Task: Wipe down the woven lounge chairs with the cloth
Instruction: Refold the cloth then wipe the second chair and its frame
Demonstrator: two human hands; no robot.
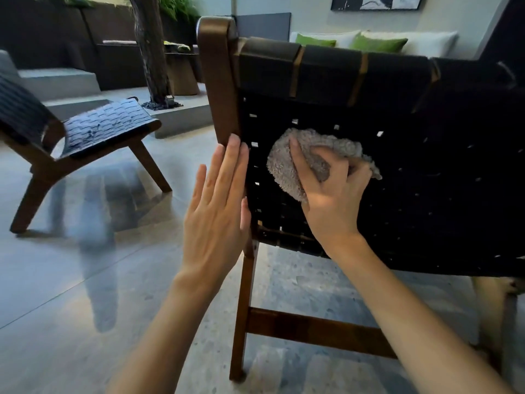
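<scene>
A woven lounge chair (412, 172) with black straps and a dark wood frame fills the right of the view, seen from behind. My right hand (332, 200) grips a bunched grey cloth (287, 169) and presses it against the woven back near its left side. My left hand (218, 206) is flat with straight fingers, its fingertips resting against the left wooden upright of the frame. A second woven lounge chair (93, 132) stands to the left, apart on the floor.
A glossy grey tiled floor (85, 280) spreads below. Concrete steps (65, 78) and a dark tree trunk (153, 49) in a planter base lie behind the left chair. A sofa with white and green cushions (377, 42) sits beyond the near chair.
</scene>
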